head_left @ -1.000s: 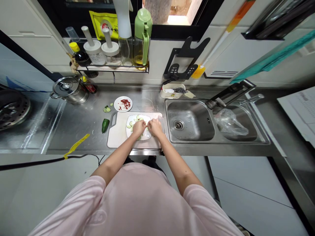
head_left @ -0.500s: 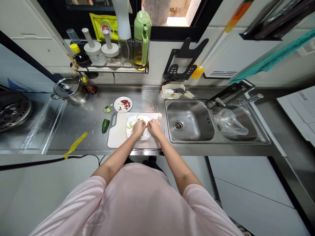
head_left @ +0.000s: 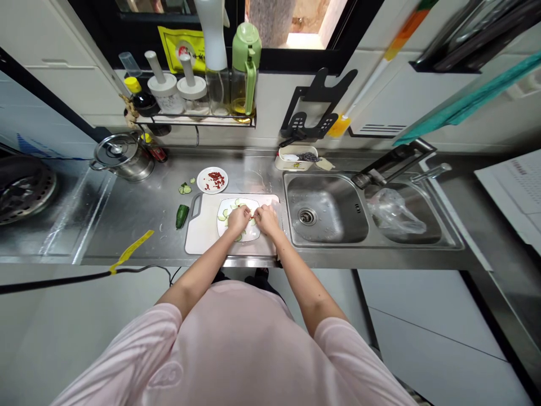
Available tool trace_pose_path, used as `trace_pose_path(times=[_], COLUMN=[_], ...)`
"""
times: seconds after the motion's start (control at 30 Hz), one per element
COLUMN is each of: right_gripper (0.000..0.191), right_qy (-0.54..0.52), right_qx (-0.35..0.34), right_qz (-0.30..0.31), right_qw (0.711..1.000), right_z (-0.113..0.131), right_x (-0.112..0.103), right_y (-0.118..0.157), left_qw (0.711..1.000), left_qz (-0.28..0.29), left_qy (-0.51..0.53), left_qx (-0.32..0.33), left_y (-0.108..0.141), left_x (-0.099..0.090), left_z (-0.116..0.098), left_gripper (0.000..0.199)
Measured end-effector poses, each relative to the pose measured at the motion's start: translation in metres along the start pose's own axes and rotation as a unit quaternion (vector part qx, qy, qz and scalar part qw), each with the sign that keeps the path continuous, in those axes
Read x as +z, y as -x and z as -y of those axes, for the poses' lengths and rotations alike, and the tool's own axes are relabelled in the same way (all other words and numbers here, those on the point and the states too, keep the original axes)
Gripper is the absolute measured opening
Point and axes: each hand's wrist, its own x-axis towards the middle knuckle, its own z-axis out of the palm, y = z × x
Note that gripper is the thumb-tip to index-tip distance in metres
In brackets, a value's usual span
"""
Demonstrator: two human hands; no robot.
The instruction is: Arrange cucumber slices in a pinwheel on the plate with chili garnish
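A white plate (head_left: pixel 221 230) lies on a pale cutting board (head_left: pixel 198 239), with thin cucumber slices (head_left: pixel 224 214) spread over it. Over the plate's middle, my left hand (head_left: pixel 239 219) is closed, its fingertips pinched. My right hand (head_left: pixel 266 219) is closed beside it at the plate's right side, fingertips almost meeting the left ones. A tiny reddish speck shows between them; what the fingers pinch is too small to name. Behind the board a round white plate (head_left: pixel 203 181) carries small red pieces (head_left: pixel 217 180).
Left of the board lie a cucumber piece (head_left: pixel 182 216) and several loose slices (head_left: pixel 185 188). A lidded steel pot (head_left: pixel 134 163) stands farther left. The double sink (head_left: pixel 325 239) is at the right, a plastic bag (head_left: pixel 395 211) in its far basin. Bottles and jars fill a wall rack (head_left: pixel 198 120).
Both hands stay over the plate with only slight finger movement. The view has shifted very slightly.
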Motion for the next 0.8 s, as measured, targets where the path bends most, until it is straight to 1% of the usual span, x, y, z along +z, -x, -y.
trace_pose_path(times=[0.1,0.23,0.33,0.43,0.6,0.7,0.8], right_gripper=[0.019,0.018,0.02,0.02,0.019,0.018,0.017], right_qy=[-0.016,-0.056,-0.095,-0.137,-0.187,-0.209,-0.217], right_qx=[0.01,0.031,0.032,0.018,-0.011,-0.024,-0.021], right_qz=[-0.013,-0.058,-0.102,-0.145,-0.193,-0.205,-0.208], right_qw=[1.0,0.996,0.99,0.98,0.963,0.956,0.954], right_z=[0.0,0.002,0.002,0.003,0.005,0.004,0.003], right_x=[-0.004,-0.014,-0.021,-0.024,-0.023,-0.022,-0.021], right_y=[0.002,0.008,0.015,0.025,0.042,0.05,0.056], left_qw=[1.0,0.999,0.998,0.997,0.992,0.987,0.981], left_qz=[-0.016,-0.037,-0.056,-0.068,-0.107,-0.142,-0.172], left_qy=[0.01,0.031,0.039,0.041,0.04,0.035,0.028], left_qx=[0.001,0.007,0.004,-0.011,-0.051,-0.064,-0.085], left_y=[-0.001,-0.002,-0.004,-0.009,-0.026,-0.04,-0.055], left_x=[-0.001,-0.005,-0.013,-0.024,-0.044,-0.054,-0.064], left_z=[0.004,0.009,0.011,0.012,0.025,0.038,0.051], left_gripper=[0.013,0.014,0.016,0.018,0.021,0.021,0.022])
